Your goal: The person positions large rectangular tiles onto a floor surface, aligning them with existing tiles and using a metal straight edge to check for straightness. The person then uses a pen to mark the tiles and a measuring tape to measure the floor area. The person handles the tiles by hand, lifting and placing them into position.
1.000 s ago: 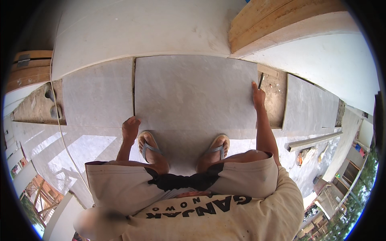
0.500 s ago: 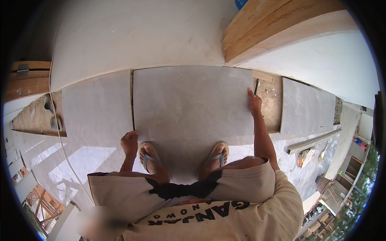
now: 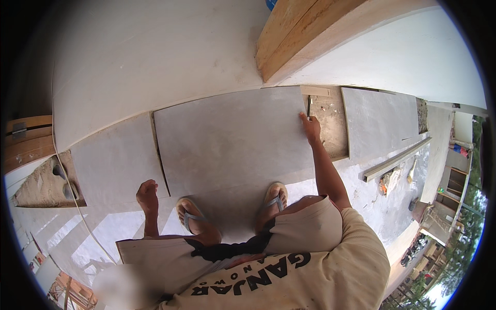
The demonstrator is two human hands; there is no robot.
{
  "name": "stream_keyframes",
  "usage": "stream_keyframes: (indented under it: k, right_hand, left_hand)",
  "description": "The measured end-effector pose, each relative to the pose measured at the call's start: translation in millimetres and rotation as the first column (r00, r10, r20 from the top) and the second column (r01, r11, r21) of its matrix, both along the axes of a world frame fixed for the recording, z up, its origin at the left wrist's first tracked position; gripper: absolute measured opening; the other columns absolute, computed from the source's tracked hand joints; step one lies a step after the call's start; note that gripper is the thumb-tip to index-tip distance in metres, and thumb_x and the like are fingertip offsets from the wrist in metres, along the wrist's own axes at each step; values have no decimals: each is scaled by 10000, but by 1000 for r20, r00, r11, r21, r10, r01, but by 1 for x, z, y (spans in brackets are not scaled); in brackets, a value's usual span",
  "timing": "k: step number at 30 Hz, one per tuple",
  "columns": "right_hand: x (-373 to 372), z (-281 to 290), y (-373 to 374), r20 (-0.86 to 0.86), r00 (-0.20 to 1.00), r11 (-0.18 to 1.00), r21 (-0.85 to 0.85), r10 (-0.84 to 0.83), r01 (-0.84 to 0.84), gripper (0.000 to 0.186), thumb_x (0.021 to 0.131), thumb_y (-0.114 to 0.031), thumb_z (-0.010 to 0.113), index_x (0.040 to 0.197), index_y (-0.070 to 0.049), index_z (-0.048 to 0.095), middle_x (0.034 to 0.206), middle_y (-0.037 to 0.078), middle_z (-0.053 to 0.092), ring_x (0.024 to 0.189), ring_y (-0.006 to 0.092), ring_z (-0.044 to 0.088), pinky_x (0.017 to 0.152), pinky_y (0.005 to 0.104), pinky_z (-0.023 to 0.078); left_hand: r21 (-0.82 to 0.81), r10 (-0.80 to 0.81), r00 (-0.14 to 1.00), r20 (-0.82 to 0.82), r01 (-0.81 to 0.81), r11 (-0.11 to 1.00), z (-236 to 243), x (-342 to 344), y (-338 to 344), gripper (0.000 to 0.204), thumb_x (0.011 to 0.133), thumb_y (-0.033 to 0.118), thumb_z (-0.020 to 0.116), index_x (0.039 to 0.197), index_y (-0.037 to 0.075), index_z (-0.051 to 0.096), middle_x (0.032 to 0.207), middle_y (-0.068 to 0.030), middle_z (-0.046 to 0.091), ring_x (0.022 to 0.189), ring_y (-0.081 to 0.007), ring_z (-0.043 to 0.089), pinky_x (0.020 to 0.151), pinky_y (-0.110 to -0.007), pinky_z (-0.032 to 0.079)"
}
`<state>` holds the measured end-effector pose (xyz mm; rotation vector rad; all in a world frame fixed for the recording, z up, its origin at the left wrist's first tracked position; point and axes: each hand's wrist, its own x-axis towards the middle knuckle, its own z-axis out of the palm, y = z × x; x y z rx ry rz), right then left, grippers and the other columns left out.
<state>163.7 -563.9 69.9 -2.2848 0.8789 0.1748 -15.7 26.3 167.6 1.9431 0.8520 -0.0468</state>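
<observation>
You crouch over a large grey floor tile [image 3: 227,137], both sandalled feet planted on its near edge, so your weight rests on it while your hands work its sides. Your right hand [image 3: 311,127] reaches out to the tile's far right edge, fingers [image 3: 305,118] curled down over the rim and touching it, just beside the strip of bare mortar bed [image 3: 328,124] that separates this tile from the next grey tile [image 3: 382,119] to the right; the grip looks like a light press or pull on the edge, though you cannot tell how firmly it closes. Your left hand [image 3: 147,195] sits near the tile's near left corner, loosely bunched with the fingers folded in, at the narrow joint between this tile and the smaller grey tile [image 3: 116,157] on the left; whether it holds anything is hidden. The big tile lies flat on the floor against the foot of the white wall [image 3: 155,57], its left joint slightly open and running a little slanted. A thin white string [image 3: 77,206] runs along the left side. Wooden planks [image 3: 299,31] lean at the far right, and a long straight batten [image 3: 398,160] lies on the grey floor beyond the right tile.
</observation>
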Motion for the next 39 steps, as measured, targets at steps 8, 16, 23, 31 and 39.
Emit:
stream_keyframes:
  k: [8,16,23,31,39]
  right_hand:
    - [-67,159,-32,-143,990,996,-89,5,-18,506,761,-443,660,992,2,585,939,225,636,919,349,608,795,402,471]
    - [-211,442,-40,-381,911,987,45,162,-156,447,797,-419,570,924,4,636,991,224,620,962,380,583,835,448,466]
    - [-350,645,-31,-467,881,996,71,77,-49,390,808,-345,484,645,-28,644,692,168,637,702,347,619,699,455,492]
    - [-497,724,-19,-246,958,984,-134,-150,120,237,796,-179,489,600,-95,593,571,46,624,577,226,624,540,382,497]
    - [-650,727,112,-534,692,710,220,-486,669,370,818,-323,549,574,-50,604,549,68,606,450,181,571,463,320,474]
  left_hand:
    - [253,-262,962,-75,273,928,175,18,48,117,772,22,532,829,-15,626,781,-93,643,710,-168,615,682,-285,494]
    - [-125,-171,945,-279,141,982,367,-2,49,153,764,98,586,891,16,611,698,-74,602,531,-174,582,452,-263,457]
    - [-307,-377,786,-489,249,918,590,-13,-63,242,767,123,597,962,-20,599,768,-105,616,632,-239,632,530,-351,509]
    - [-482,-730,574,-370,553,679,622,31,-150,252,791,121,586,1004,-12,602,840,-123,620,694,-267,644,569,-343,519]
    - [-213,-790,441,-425,800,561,608,68,-174,155,761,94,628,868,-17,613,659,-102,585,541,-228,604,431,-332,467]
